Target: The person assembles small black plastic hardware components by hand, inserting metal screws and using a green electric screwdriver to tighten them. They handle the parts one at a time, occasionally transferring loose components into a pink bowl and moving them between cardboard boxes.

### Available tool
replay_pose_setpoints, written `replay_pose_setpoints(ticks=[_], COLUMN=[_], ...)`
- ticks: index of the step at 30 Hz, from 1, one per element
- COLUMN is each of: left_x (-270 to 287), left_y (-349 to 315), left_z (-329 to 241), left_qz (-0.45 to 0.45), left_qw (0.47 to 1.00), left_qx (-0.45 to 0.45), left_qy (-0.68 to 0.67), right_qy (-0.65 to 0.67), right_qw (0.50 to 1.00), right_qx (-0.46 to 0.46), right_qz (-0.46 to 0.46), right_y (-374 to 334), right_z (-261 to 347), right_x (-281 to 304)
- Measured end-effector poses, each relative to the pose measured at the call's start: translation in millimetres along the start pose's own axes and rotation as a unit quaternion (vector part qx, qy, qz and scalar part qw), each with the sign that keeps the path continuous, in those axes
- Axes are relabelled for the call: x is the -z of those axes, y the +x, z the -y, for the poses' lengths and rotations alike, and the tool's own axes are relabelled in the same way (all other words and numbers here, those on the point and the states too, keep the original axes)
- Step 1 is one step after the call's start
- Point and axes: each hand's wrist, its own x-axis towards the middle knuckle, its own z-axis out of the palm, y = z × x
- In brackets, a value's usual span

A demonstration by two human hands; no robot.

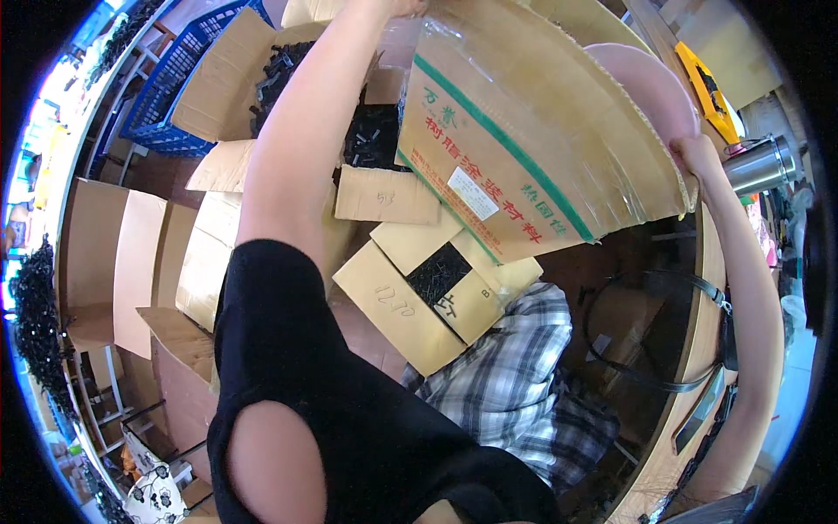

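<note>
A large brown cardboard box (559, 131) with a green stripe and red print is held up, tilted, in front of me. My right hand (696, 157) is closed on its right edge, beside a pink basin (642, 74). At the top edge of the view, my left hand (406, 7) grips the box's upper left corner; its fingers are partly cut off. Below the box, a smaller carton (397, 301) with handwritten marks has its flaps folded over, and small black pieces (439, 274) show through the gap. More black pieces (375, 140) lie in an open carton behind it.
At the right, a wooden table (642, 476) bears a phone (698, 410), a steel cup (761, 166) and a yellow tray (707, 92). A black strap (598, 349) hangs beside it. At left stand a blue crate (188, 65) and open cartons (140, 262). Plaid cloth (515, 375) covers my lap.
</note>
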Motion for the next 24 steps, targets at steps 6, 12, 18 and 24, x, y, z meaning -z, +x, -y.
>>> replay_pose_setpoints(ticks=[6, 12, 18, 24], left_x=[8.4, 17.7, 16.9, 60.8], left_y=[-9.3, -17.0, -17.0, -39.4], left_z=[10.0, -13.0, -7.0, 29.8], left_qz=[0.014, 0.031, -0.005, 0.003], left_qw=[0.999, 0.995, 0.989, 0.993], left_qx=[0.044, 0.016, -0.008, 0.07], left_qy=[-0.005, 0.097, 0.15, 0.09], right_qy=[-0.071, -0.112, -0.053, 0.045], right_qw=[0.994, 0.989, 0.989, 0.989], right_qx=[-0.052, -0.055, -0.085, -0.109], right_qz=[0.069, 0.076, 0.113, 0.091], right_y=[-3.4, -30.2, -37.1, -57.9], right_z=[18.1, 54.3, 45.4, 95.3], right_x=[9.1, 16.8, 27.6, 42.6])
